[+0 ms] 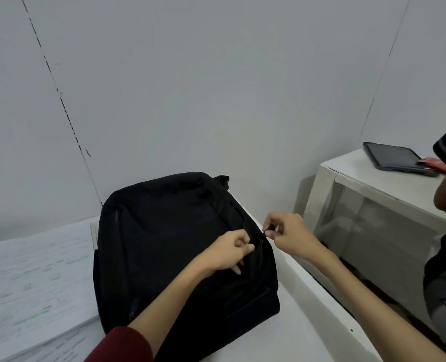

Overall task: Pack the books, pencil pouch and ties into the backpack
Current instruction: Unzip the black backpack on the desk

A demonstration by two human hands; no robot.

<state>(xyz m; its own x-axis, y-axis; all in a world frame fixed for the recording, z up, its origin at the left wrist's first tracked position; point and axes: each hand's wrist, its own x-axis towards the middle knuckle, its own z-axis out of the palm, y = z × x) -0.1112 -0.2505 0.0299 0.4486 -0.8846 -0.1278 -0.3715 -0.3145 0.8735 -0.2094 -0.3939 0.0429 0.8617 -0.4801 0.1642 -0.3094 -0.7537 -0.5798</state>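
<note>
On the bench (308, 322) lies the backpack (169, 239), left hand (229, 253) pinching fabric beside its zip, right hand (285, 232) pinching the pull (270, 228): likely zipping, needing a steady draw along the track.

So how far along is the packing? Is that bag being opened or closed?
No books, pouch or ties show outside the black backpack, so they may already be inside; I can't confirm that. In hand: the right hand pinches the zipper pull while the left hand holds the fabric beside the zipper. Whether it is being opened or closed, one picture cannot tell.
</note>
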